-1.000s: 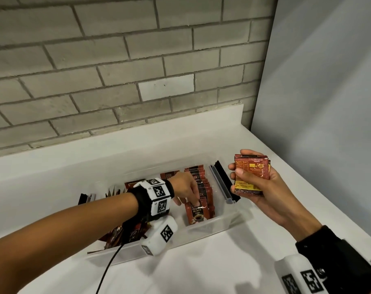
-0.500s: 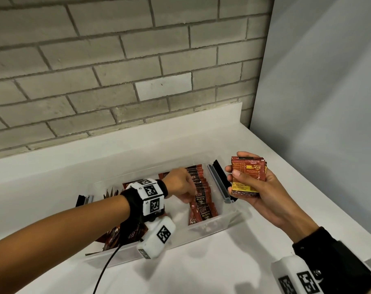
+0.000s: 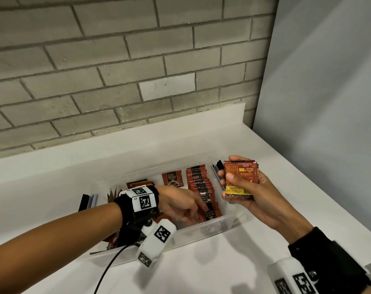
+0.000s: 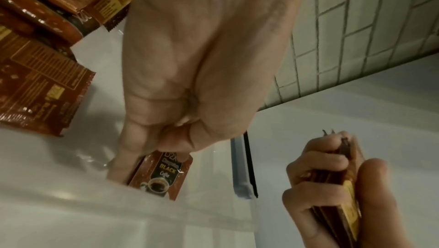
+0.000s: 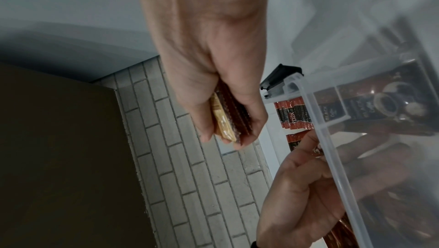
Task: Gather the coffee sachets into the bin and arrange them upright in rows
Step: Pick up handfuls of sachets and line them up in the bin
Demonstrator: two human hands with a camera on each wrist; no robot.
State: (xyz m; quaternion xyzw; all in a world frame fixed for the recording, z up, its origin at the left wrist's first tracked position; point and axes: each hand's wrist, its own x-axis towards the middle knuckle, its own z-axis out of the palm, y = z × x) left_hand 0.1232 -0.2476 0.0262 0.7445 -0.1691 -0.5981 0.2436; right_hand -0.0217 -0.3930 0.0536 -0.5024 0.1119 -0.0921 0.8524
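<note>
A clear plastic bin point(image 3: 203, 229) sits on the white counter. At its right end a row of red-brown coffee sachets point(image 3: 199, 185) stands upright. My left hand point(image 3: 198, 213) reaches into the bin and pinches the top of the front sachet point(image 3: 210, 214) of that row. The left wrist view shows the same sachet point(image 4: 164, 175) against the bin's front wall, under my left hand point(image 4: 166, 150). My right hand point(image 3: 228, 183) grips a stack of sachets point(image 3: 243, 175) just beyond the bin's right end. The right wrist view shows this stack point(image 5: 228, 120) edge-on.
Loose sachets point(image 3: 139, 184) lie jumbled in the bin's left half, and one point(image 3: 172, 178) lies flat near the back. Black handle clips point(image 3: 218, 166) sit on both bin ends. A brick wall rises behind the counter and a grey panel stands on the right.
My left hand has slid toward the bin's front wall and now holds the front sachet of the row. The right hand keeps the stack almost still.
</note>
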